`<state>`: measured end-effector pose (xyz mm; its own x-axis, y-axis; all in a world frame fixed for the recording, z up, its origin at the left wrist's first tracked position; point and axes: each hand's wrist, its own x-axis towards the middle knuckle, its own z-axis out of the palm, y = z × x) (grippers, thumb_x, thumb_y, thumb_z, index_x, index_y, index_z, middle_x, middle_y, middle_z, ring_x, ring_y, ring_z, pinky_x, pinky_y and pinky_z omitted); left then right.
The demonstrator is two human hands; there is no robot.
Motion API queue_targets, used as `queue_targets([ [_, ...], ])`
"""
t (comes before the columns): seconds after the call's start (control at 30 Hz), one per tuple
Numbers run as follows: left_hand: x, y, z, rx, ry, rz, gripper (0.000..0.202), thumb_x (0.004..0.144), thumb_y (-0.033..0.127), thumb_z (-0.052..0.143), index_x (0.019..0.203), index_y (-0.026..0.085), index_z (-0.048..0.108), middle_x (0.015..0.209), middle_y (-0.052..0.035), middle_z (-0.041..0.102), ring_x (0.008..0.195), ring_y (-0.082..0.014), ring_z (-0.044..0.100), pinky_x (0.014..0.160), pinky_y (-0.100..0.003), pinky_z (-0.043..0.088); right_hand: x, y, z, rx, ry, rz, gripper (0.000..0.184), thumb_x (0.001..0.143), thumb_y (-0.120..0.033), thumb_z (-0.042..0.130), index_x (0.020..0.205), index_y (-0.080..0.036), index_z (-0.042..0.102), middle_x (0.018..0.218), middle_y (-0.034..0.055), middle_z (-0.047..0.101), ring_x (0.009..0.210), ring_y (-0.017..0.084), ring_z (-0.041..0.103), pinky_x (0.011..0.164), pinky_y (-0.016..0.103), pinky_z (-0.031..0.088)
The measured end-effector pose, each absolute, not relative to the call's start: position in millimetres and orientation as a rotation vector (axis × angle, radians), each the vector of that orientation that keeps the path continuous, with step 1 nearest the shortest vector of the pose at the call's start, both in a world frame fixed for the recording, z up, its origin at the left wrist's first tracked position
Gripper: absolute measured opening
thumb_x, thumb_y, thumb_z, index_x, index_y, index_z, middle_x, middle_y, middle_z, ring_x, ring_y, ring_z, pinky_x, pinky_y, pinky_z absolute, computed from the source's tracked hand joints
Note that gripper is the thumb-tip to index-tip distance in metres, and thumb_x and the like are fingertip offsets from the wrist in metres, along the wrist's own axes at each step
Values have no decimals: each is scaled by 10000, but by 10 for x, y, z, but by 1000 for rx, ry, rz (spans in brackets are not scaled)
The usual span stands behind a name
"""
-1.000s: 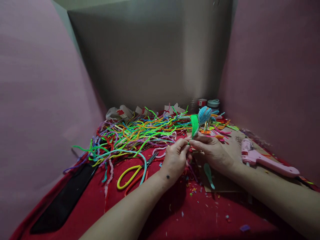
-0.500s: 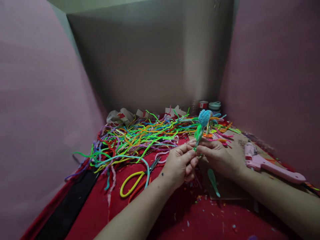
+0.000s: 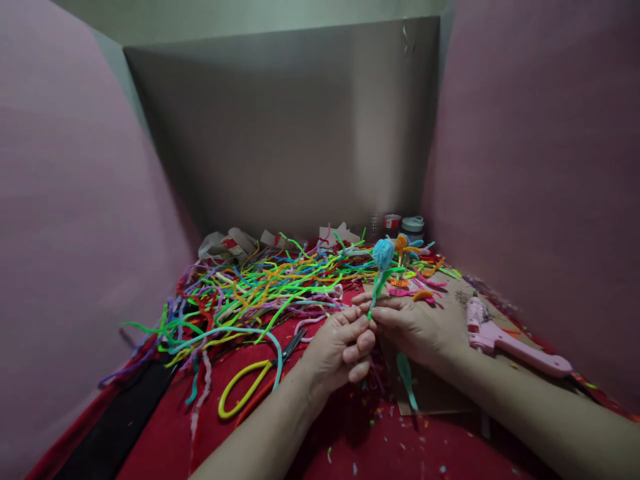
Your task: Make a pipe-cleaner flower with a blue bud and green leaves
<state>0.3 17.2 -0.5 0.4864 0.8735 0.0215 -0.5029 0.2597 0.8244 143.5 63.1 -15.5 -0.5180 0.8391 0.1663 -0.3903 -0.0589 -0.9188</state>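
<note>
Between my two hands stands a pipe-cleaner flower (image 3: 383, 256) with a light blue rounded head, a green leaf and a thin stem. My left hand (image 3: 345, 343) pinches the lower end of the stem between thumb and fingers. From the other side, my right hand (image 3: 413, 327) grips the same stem just above, its fingers closed. The stem's bottom tip is partly hidden by the fingertips. Below my right hand, a mint-green pipe-cleaner leaf (image 3: 407, 381) lies at the cardboard's edge.
A heap of colourful pipe cleaners (image 3: 260, 287) spreads across the red cloth (image 3: 370, 433). Yellow-handled scissors (image 3: 245, 390) lie by my left forearm. A pink glue gun (image 3: 520, 343) rests on cardboard (image 3: 440, 399) at right. Behind are a lidded jar (image 3: 413, 225) and an orange pipe-cleaner flower (image 3: 401, 244).
The camera view has shifted, so the whole scene sits lower and further left. The flower has turned a little in my fingers, and its leaf now points more to the right.
</note>
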Motion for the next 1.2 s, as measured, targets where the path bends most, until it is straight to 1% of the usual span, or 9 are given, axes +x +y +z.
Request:
queue_targets([
  [0.17, 68, 168, -12, 1322, 996, 1177, 188, 857, 325, 483, 772, 170, 548, 545, 38, 509, 358, -65, 381, 365, -183, 354, 1419, 597, -94, -670, -1310, 1709, 225, 724, -373, 654, 721, -148, 663, 574, 15, 576, 518, 119, 499, 513, 256, 376],
  [0.27, 72, 146, -55, 1814, 1329, 1303, 119, 840, 264, 505, 797, 192, 589, 663, -3, 582, 579, -121, 535, 576, -225, 412, 1427, 539, -4, -745, -1291, 1583, 219, 688, -361, 690, 632, -158, 630, 549, -17, 530, 528, 104, 468, 538, 249, 369],
  [0.37, 50, 138, -105, 2114, 1450, 1312, 121, 842, 236, 503, 858, 210, 620, 784, -36, 634, 715, -154, 574, 697, -249, 399, 1428, 505, 43, -786, -1316, 1535, 234, 686, -373, 690, 618, -153, 643, 574, -10, 543, 552, 108, 465, 538, 248, 357],
  [0.43, 37, 140, -123, 2147, 1475, 1305, 138, 852, 236, 488, 858, 211, 624, 773, -33, 635, 684, -147, 565, 677, -242, 390, 1428, 494, 56, -817, -1323, 1536, 227, 678, -370, 696, 638, -149, 660, 591, -7, 549, 537, 102, 456, 505, 241, 335],
  [0.57, 43, 145, -105, 2023, 1497, 1341, 147, 848, 235, 487, 802, 206, 624, 613, 18, 554, 546, -109, 476, 572, -215, 348, 1443, 463, 133, -893, -1339, 1544, 176, 685, -330, 694, 652, -160, 665, 590, -16, 532, 499, 90, 429, 464, 231, 304],
  [0.67, 68, 136, -45, 1730, 1429, 1318, 162, 836, 275, 499, 747, 188, 602, 543, 43, 492, 464, -87, 424, 476, -197, 327, 1464, 448, 205, -874, -1421, 1521, 150, 715, -285, 673, 616, -172, 668, 613, -2, 559, 571, 110, 468, 528, 239, 349],
  [0.77, 87, 120, 31, 1403, 1274, 1250, 177, 820, 317, 512, 736, 172, 570, 523, 57, 490, 371, -63, 393, 380, -181, 303, 1469, 480, 178, -774, -1461, 1536, 126, 741, -271, 634, 684, -173, 690, 675, 6, 591, 648, 121, 496, 583, 239, 370],
  [0.97, 82, 118, 78, 1113, 1019, 1228, 222, 765, 339, 617, 681, 151, 534, 497, 71, 487, 326, -18, 341, 331, -138, 279, 1458, 573, 24, -635, -1507, 1572, 180, 765, -293, 572, 812, -170, 695, 735, 18, 626, 696, 134, 524, 605, 243, 393],
  [1.2, 79, 129, 62, 960, 859, 1180, 184, 773, 301, 632, 702, 147, 559, 467, 83, 447, 310, -12, 257, 300, -142, 336, 1476, 502, 224, -733, -1591, 1468, 132, 724, -205, 570, 618, -184, 646, 656, -7, 582, 677, 125, 507, 662, 254, 392],
])
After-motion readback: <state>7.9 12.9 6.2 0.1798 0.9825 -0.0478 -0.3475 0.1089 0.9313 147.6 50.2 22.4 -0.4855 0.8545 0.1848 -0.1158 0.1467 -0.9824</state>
